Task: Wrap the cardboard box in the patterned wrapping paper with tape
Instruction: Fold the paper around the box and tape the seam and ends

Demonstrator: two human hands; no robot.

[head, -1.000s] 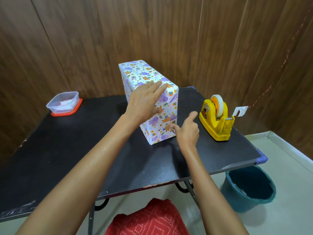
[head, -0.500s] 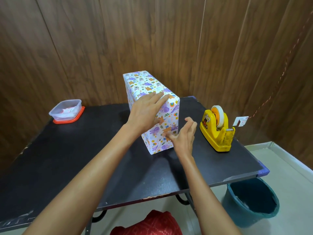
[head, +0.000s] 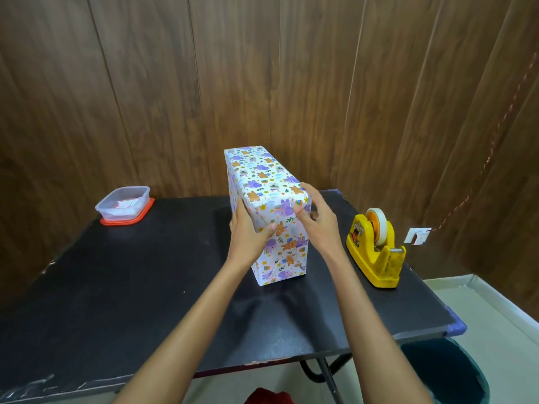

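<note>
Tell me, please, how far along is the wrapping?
Done: patterned paper covers every visible face of the box, end flaps folded. In hand: left hand and right hand grip its near end. Left: perhaps final tape from the yellow tape dispenser.

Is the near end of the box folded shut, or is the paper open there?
Folded shut. The box has flat patterned flaps lying across its near end, and no cardboard shows. Its far end is hidden, so I cannot tell there.

Even, fairly bright diffuse light leaves only soft shadows beside the pattern-wrapped rectangular box (head: 262,185) and a dull grey sheen on the matte black tabletop (head: 122,287), while the brown wood-panel wall (head: 151,83) bows toward the frame edges and fine detail is slightly soft.
</note>
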